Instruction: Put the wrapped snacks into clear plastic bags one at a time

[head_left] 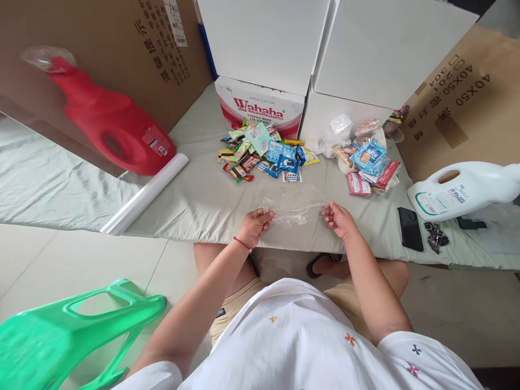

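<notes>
A clear plastic bag [296,212] is stretched between my two hands over the front of the cloth-covered table. Its left end is pinched in my left hand [257,225], which wears a red string bracelet. My right hand [338,218] grips the other end between thumb and fingertips. Just beyond the bag lies a pile of small wrapped snacks [248,151], with blue packets among them. Farther right, a second heap of snack packets [369,157] lies partly over a pale tub, beside some crumpled clear plastic [339,127].
A red detergent bottle [109,116] and a roll of clear film [146,192] are at left. White boxes [264,40] stand behind the snacks. At right are a white bottle [459,189], a phone [410,229] and keys [436,237]. A green stool [52,336] stands on the floor.
</notes>
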`<action>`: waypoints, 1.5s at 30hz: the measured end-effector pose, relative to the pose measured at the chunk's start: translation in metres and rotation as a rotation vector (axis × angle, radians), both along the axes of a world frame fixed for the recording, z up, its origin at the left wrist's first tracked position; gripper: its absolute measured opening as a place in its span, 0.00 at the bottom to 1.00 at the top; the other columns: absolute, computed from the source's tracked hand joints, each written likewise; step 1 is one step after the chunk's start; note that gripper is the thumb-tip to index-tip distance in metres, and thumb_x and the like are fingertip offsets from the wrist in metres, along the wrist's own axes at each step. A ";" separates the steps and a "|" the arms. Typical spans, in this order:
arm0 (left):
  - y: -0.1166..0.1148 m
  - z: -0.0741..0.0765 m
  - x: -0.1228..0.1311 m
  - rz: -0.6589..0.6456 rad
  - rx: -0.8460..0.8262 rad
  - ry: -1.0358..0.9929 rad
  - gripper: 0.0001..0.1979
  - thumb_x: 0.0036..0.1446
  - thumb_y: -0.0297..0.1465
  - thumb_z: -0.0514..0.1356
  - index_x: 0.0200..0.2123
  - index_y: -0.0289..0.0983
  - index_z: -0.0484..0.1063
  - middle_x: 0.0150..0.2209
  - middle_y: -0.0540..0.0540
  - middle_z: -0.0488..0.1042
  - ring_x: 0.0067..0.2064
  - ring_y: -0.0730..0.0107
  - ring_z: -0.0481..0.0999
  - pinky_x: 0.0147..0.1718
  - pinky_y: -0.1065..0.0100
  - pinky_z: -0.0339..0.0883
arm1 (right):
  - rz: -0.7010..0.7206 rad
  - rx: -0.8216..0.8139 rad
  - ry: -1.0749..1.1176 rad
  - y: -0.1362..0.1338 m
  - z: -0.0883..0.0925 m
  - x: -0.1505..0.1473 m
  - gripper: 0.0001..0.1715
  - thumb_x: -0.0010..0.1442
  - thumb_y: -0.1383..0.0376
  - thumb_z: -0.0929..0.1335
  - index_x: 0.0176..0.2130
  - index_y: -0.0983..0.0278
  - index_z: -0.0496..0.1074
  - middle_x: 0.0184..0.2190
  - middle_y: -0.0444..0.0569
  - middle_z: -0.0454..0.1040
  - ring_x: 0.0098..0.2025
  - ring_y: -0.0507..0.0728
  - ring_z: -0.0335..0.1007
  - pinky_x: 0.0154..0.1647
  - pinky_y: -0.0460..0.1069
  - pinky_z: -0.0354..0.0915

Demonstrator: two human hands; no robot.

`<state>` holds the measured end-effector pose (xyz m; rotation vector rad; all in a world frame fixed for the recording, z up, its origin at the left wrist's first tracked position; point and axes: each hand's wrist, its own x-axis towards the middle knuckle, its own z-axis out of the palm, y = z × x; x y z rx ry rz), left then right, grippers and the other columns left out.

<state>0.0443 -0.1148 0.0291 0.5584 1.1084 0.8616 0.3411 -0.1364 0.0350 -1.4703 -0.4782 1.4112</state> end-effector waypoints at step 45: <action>-0.020 -0.028 0.030 -0.514 0.865 1.574 0.31 0.72 0.46 0.45 0.74 0.45 0.55 0.76 0.37 0.50 0.76 0.40 0.46 0.66 0.25 0.35 | 0.183 0.038 -0.458 -0.076 -0.018 0.028 0.24 0.50 0.46 0.74 0.31 0.61 0.67 0.23 0.42 0.71 0.19 0.48 0.54 0.18 0.44 0.48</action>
